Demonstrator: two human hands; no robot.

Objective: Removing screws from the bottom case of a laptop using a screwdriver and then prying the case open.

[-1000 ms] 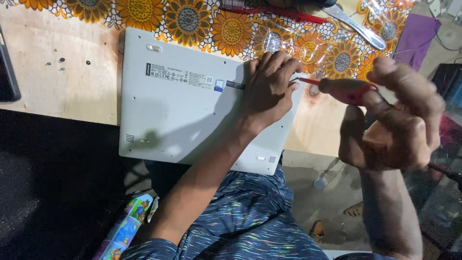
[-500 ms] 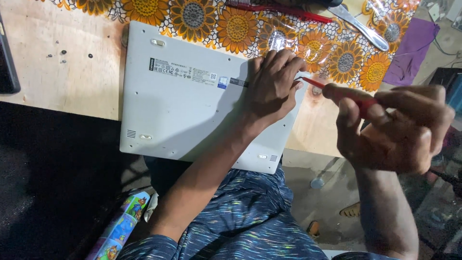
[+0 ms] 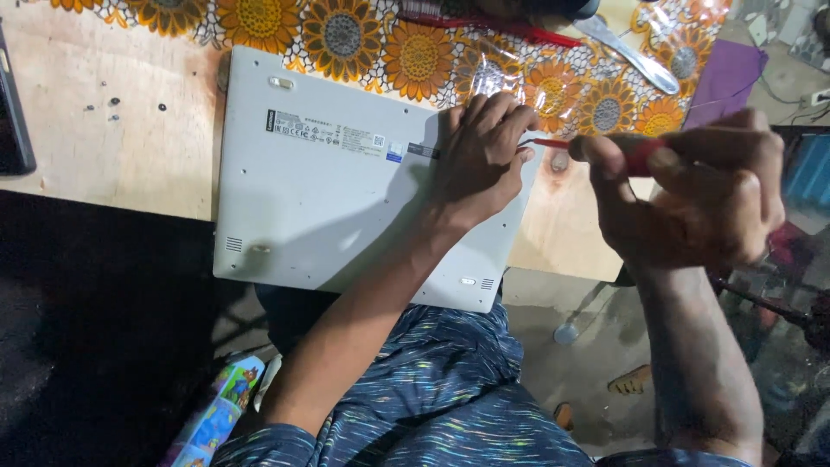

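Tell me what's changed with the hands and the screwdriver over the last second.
The right hand has lowered and levelled the red-handled screwdriver, bringing its tip in against the fingers of the left hand at the laptop's far right edge. The grip is the same throughout; nothing was picked up or let go. The left hand stayed pressed on the upturned white laptop, which has not shifted on the table.

We note a sunflower-patterned cloth (image 3: 415,52) under clear film across the far side of the plywood tabletop (image 3: 104,138); a few small dark screws (image 3: 112,102) lie loose on the bare wood at left. A dark device edge (image 3: 13,130) sits at the far left. On the cloth we see a red-handled tool (image 3: 510,26) and, just beside it, a metal spoon-like utensil (image 3: 627,52). Purple fabric (image 3: 726,78) lies at right. A colourful wrapper (image 3: 216,415) rests low, beside the blue patterned garment (image 3: 450,389)
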